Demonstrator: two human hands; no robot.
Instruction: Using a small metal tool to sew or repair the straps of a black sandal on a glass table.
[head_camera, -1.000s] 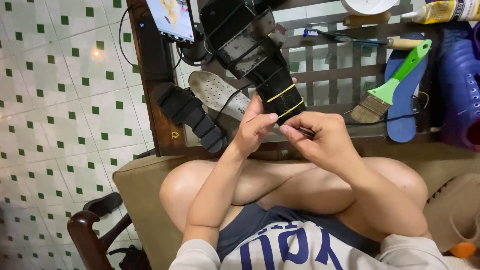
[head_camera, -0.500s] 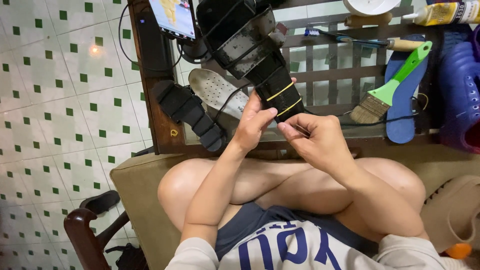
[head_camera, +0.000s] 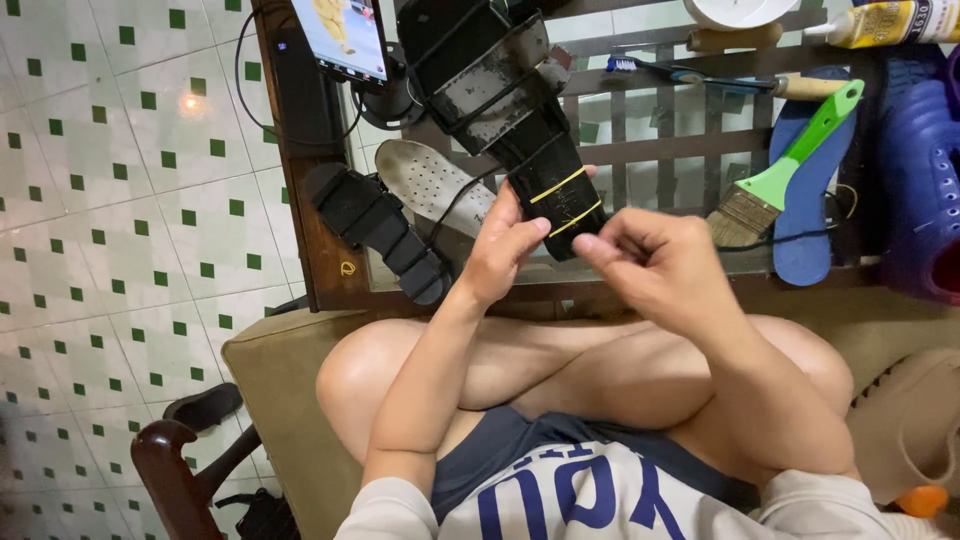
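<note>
So the biggest thing here is the low slatted table (head_camera: 660, 150) with a glass top, pushed up against the person's knees. Over its near edge they're holding a black strappy sandal (head_camera: 500, 90) up off the surface, heel end toward them.

Progress-wise, I'd say the banding is partly done: two yellow rubber bands (head_camera: 565, 200) already sit wrapped around the heel end, clamping the sole layers together. The front half has no bands that I can see, so that looks like what's left.

The left hand (head_camera: 505, 250) is closed around the heel end, thumb pressing on it. The right hand (head_camera: 655, 260) sits just beside the heel, fingers pinched together, not clearly on the sandal; can't tell if it's holding a band.

Counting the rest: a second black sandal (head_camera: 375, 230) lying at the table's near left corner, one grey perforated insole (head_camera: 430, 185) next to it, one blue insole (head_camera: 810, 190) toward the right edge, one green-handled paintbrush (head_camera: 785, 170) across it, one toothbrush (head_camera: 690, 75) at the far edge, one glue bottle (head_camera: 885, 22) in the far right corner.
</note>
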